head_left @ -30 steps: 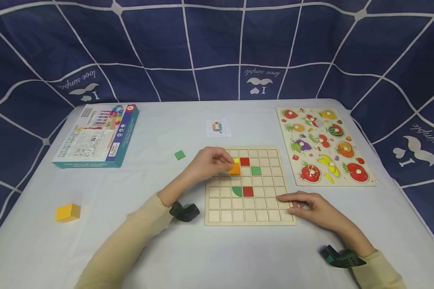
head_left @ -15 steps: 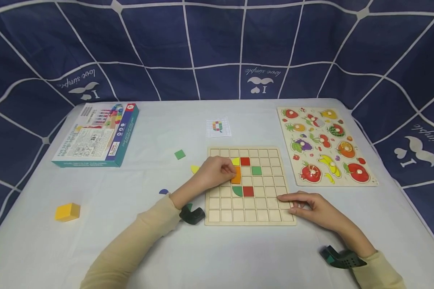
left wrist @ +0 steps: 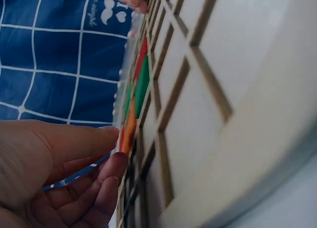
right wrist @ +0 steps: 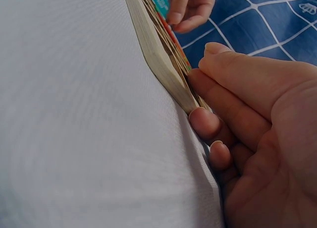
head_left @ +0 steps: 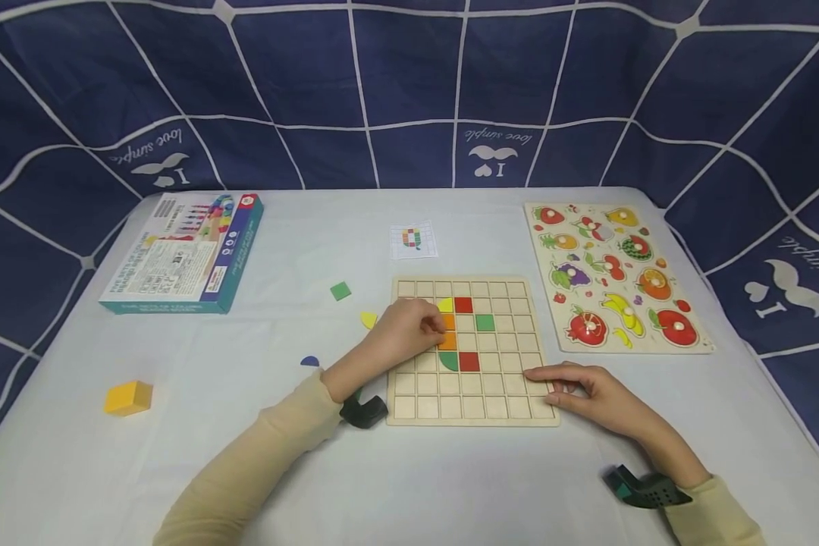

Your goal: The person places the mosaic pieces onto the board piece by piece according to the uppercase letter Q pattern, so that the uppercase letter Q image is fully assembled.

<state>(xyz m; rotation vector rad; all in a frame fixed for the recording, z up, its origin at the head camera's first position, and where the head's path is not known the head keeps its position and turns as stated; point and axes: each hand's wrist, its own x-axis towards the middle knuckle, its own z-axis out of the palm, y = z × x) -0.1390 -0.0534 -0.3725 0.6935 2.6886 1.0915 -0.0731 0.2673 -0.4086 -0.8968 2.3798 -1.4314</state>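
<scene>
The fingertips of my left hand (head_left: 406, 330) are right at two orange square tiles (head_left: 448, 342) lying in neighbouring cells of the wooden grid board (head_left: 450, 409). In the left wrist view, a gap shows between thumb and index finger beside the orange tile (left wrist: 128, 134). Above the orange tiles is a yellow piece (head_left: 445, 305); below is a green quarter-round (head_left: 449, 361) with a red square (head_left: 469, 362) beside it. Another red square (head_left: 463, 305) and a green square (head_left: 485, 323) sit higher up. My right hand (head_left: 590, 387) rests its fingers on the board's right edge.
Left of the board lie a green square (head_left: 340, 291), a yellow piece (head_left: 368, 320) and a blue piece (head_left: 310, 361). A pattern card (head_left: 413, 240) lies behind. Around are a box (head_left: 180, 254), a yellow block (head_left: 128, 398) and a fruit puzzle (head_left: 617, 277).
My left hand has brought an orange tile down beside another orange one and shifted slightly; both now lie flat. The yellow and blue loose pieces came into view. The right hand stayed still.
</scene>
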